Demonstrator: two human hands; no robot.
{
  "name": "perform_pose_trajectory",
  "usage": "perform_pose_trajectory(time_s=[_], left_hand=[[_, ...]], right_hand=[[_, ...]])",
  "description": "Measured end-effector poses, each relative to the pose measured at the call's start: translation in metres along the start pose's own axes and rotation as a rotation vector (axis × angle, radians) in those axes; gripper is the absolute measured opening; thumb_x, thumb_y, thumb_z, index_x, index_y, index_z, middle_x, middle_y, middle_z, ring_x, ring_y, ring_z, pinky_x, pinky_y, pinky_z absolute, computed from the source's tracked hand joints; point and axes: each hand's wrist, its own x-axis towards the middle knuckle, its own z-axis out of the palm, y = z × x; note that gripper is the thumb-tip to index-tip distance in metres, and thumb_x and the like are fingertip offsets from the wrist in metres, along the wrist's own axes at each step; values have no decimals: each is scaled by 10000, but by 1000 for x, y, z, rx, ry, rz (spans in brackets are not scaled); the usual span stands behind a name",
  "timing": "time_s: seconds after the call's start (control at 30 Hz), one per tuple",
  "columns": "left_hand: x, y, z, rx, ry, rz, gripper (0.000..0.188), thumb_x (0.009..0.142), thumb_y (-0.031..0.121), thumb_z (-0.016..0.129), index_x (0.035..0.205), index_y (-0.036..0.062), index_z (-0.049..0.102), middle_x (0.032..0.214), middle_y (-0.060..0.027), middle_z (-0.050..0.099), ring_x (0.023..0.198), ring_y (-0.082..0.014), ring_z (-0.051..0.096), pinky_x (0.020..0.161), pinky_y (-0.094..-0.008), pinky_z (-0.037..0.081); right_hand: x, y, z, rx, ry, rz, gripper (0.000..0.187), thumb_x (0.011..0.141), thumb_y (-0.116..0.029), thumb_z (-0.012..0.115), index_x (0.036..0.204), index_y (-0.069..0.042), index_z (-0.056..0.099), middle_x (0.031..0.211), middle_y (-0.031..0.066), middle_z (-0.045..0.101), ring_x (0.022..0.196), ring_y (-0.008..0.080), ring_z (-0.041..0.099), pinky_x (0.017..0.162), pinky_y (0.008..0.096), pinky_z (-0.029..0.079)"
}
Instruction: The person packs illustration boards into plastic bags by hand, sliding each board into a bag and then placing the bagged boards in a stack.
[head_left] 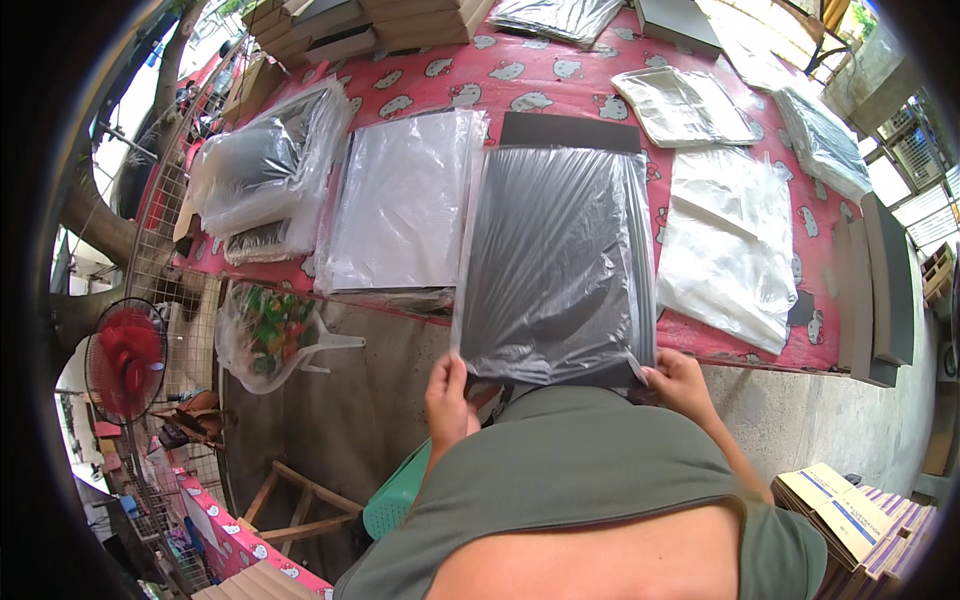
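A clear plastic bag (560, 260) lies over a flat black sheet, its film creased and shiny, its near end hanging past the table edge by my body. My left hand (450, 398) pinches the bag's near left corner between thumb and fingers. At the near right corner, my right hand (680, 382) grips the film the same way. Beyond the bag's far end a strip of black board (570, 130) sticks out uncovered. Left of it rests a white sheet in clear film (405, 200); to the right is a stack of empty clear bags (725, 240).
Bagged dark sheets (260, 165) are piled at the left on the pink patterned table (535, 75). More clear bags (685, 105) and a bagged dark stack (822, 140) lie far right. Black boards (885, 280) stand at the right edge. A red fan (127, 360) is left.
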Motion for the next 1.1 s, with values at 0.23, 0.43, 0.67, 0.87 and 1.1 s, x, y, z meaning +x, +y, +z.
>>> perform_pose_trajectory(time_s=[0.23,0.43,0.67,0.87,1.1], left_hand=[[155,78,-14,265,666,883,265,890,179,429,1049,-27,475,1066,-129,489,973,-212,476,869,-329,365],[251,126,-127,549,738,896,243,877,107,382,1069,0,486,1112,-158,492,1004,-263,491,883,-347,363],[221,135,-74,1068,907,970,435,806,251,553,1146,-3,454,1087,-157,492,1002,-260,476,889,-371,358],[93,57,116,557,-665,928,593,724,204,683,1215,66,381,1221,-100,390,1123,-218,368,984,-369,257],[37,55,157,642,-951,433,94,790,69,624,835,-13,636,641,-4,576,519,-62,528,494,-199,437]], right_hand=[[100,-69,99,-250,-205,-217,484,832,-240,574,1159,26,335,653,115,577,474,148,553,392,273,435],[93,-87,69,-739,-208,-562,435,735,-310,652,1031,-3,566,914,156,606,804,286,589,724,353,467],[51,-12,-181,-1395,690,127,526,630,-17,601,1129,-167,531,1344,22,309,1202,299,302,923,556,292],[88,15,-137,-981,670,-499,141,692,-12,532,808,-36,610,802,166,616,773,268,611,698,377,473],[9,-130,0,-583,251,-646,279,689,-242,714,727,-14,558,588,91,556,496,177,511,512,308,418]])
